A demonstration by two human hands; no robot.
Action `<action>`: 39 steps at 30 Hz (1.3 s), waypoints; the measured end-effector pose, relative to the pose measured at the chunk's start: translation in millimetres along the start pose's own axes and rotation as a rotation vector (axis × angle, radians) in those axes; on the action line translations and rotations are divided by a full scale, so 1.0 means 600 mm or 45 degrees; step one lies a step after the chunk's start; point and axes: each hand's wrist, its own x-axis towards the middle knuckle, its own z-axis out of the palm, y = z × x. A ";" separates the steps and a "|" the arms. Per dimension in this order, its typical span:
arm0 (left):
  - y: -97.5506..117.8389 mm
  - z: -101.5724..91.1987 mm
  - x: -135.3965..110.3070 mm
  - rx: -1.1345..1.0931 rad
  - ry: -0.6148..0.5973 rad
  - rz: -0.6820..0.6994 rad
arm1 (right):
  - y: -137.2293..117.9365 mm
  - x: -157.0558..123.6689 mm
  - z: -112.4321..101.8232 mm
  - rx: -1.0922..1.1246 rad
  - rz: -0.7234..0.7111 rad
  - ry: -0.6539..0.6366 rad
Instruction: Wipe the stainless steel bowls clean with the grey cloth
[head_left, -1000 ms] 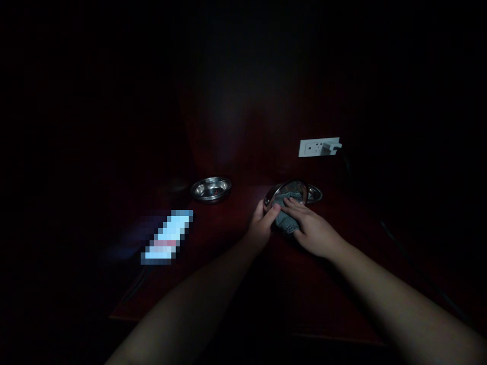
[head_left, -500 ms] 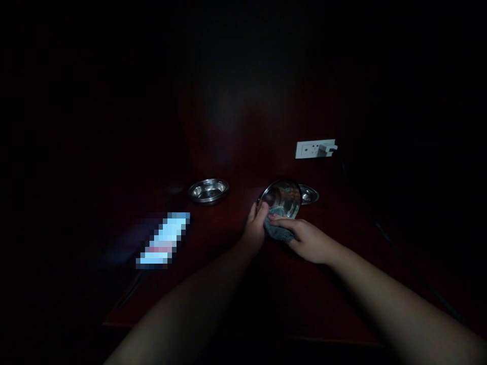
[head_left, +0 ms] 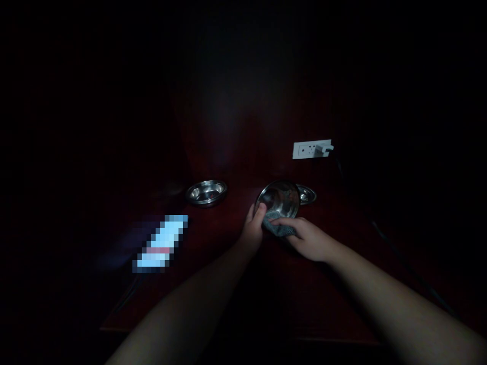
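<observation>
A shiny steel bowl (head_left: 283,195) is tilted up with its inside facing me. My left hand (head_left: 254,227) grips its left rim, thumb on the inner side and fingers behind. In my right hand (head_left: 310,239) is a grey-blue cloth (head_left: 278,228), pressed against the bowl's lower near rim. The fingers of that hand are partly hidden by the cloth. Just behind the bowl, to the right, a small steel dish (head_left: 307,194) is partly covered by it. Another steel bowl (head_left: 206,192) stands upright to the left, apart from both hands.
A lit phone (head_left: 162,243), its screen blurred out, lies left of my left forearm. The dark red table (head_left: 224,228) ends at a front edge near my forearms. A white socket panel (head_left: 312,149) with a plug is on the back wall. A cable (head_left: 411,268) runs along the right.
My right hand and the cloth have shifted slightly on the bowl's near rim. The bowl stays in my left hand. The whole view has moved a little.
</observation>
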 end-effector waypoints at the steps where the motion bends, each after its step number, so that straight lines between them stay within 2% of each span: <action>1: 0.000 0.000 0.000 0.006 -0.002 -0.002 | 0.000 0.000 -0.001 -0.014 0.014 -0.006; 5: 0.002 0.001 -0.002 0.016 0.025 -0.029 | 0.002 0.002 -0.001 -0.045 0.021 -0.040; 11: 0.001 0.000 -0.001 0.024 -0.031 0.022 | 0.007 0.003 0.001 -0.045 -0.042 -0.052; 18: 0.000 0.003 0.004 -0.001 -0.010 0.028 | 0.012 -0.002 0.005 -0.214 0.008 -0.036; 26: 0.007 -0.001 -0.002 0.053 0.029 -0.197 | 0.020 -0.002 0.009 -0.215 0.020 0.092; 33: -0.002 0.000 -0.003 0.014 -0.087 -0.221 | 0.019 0.003 0.005 -0.237 0.034 0.200; 39: 0.005 0.003 -0.014 0.053 -0.255 -0.064 | 0.019 0.001 0.007 -0.129 -0.034 0.181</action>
